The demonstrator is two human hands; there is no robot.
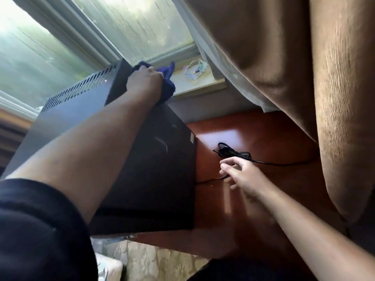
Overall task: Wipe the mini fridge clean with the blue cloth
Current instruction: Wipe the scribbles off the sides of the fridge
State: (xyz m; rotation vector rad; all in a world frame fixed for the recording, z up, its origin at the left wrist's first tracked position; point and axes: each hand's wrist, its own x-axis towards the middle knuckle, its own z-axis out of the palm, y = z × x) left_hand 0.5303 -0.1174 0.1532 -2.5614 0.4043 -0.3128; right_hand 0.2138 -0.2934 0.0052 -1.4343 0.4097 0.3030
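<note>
Fridge (154, 159): black box, sits on red-brown bench (253, 126) w/ back toward window (81, 33). Vented back panel at upper left, catching window light.

L hand (145, 80): arm stretched across fridge top to far rear corner. Fingers clenched on cloth (167, 82), pressing it onto fridge's back top edge. Cloth dark blue, bunched; part pokes out above hand, part hangs past fridge corner toward sill (199, 83).

R hand (240, 175): over bench just beside fridge's R side, fingers loosely curled, half-released, grasping nothing that I can make out. A little motion blur here. Whether fingertips touch cord — can't tell.

Cord (233, 152): black, coiled bundle on bench just beyond R hand; one strand runs R toward curtain (304, 78), another runs under R hand toward fridge base.

Sill: small clear plastic item w/ coloured bits, near cloth, not touching.

Curtain: tan, heavy, fills R side; white sheer lining at its edge.

Dark sleeve (40, 230) at lower L. Patterned floor below bench edge.
</note>
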